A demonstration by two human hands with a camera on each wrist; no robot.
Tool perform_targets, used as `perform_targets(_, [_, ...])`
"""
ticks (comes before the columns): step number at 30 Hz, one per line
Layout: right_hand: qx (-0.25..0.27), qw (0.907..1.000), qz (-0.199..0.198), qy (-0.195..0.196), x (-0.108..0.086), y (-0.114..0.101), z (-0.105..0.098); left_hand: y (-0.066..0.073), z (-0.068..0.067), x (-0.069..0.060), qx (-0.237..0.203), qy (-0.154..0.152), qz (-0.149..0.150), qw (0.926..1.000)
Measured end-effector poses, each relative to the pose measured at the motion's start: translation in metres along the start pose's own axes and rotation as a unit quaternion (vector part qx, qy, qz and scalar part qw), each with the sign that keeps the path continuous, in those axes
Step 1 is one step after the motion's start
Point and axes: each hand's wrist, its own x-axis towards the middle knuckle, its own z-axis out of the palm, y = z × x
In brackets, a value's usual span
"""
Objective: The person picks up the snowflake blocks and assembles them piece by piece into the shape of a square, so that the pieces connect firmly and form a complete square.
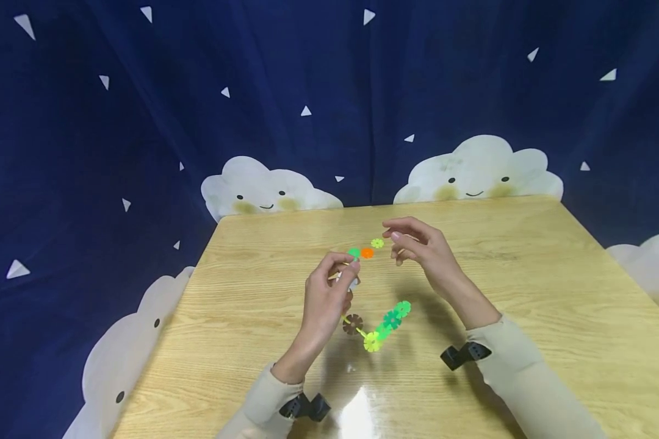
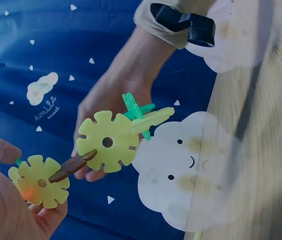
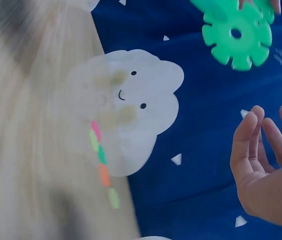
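My left hand (image 1: 329, 289) pinches one end of a chain of slotted flower-shaped discs, near a white disc (image 1: 347, 282). From it the chain hangs down and bends to the right: a brown disc (image 1: 352, 324), a yellow disc (image 1: 372, 341), then several green discs (image 1: 392, 319). In the left wrist view a yellow disc (image 2: 42, 181) is beside my left fingers, joined to the brown disc (image 2: 73, 166) and another yellow disc (image 2: 107, 150). Raised above the table, my right hand (image 1: 423, 247) holds nothing, its fingers loosely bent; the right wrist view shows a gap between thumb and fingers.
On the wooden table (image 1: 263, 292), beyond my hands, lie loose discs in a row: a green disc (image 1: 354, 252), an orange disc (image 1: 367, 252) and a yellow-green disc (image 1: 378, 242). The right wrist view adds a pink disc (image 3: 96, 130). A dark blue curtain (image 1: 285, 73) hangs behind.
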Motion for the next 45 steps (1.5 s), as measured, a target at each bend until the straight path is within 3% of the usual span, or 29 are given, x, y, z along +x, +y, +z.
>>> perform_targets(5, [0.086,0.9948,0.053,0.008,0.004,0.014,-0.007,-0.001,-0.001,-0.001,0.002,0.002,-0.004,1.0])
perform_targets(11, [0.095,0.9915,0.085,0.025,0.012,0.028,-0.01,0.001,-0.001,-0.001,0.022,0.01,-0.001,0.9997])
perform_targets(20, [0.041,0.9841,0.163,0.058,0.035,0.07,-0.01,0.001,-0.003,-0.002,0.039,0.021,-0.001,0.999])
perform_targets(26, [-0.015,0.9818,0.185,0.041,0.052,0.093,-0.003,0.0,-0.004,-0.001,0.046,0.022,-0.002,0.9987])
perform_targets(31, [-0.062,0.973,0.22,0.032,0.062,0.103,0.005,0.001,-0.005,-0.002,0.052,0.022,-0.003,0.9984])
perform_targets(40, [-0.093,0.9706,0.222,0.01,0.074,0.114,0.018,0.0,-0.006,-0.002,0.054,0.022,-0.002,0.9983])
perform_targets(45, [-0.157,0.9633,0.218,0.009,0.078,0.118,0.019,0.001,-0.007,-0.001,0.055,0.018,0.001,0.9983])
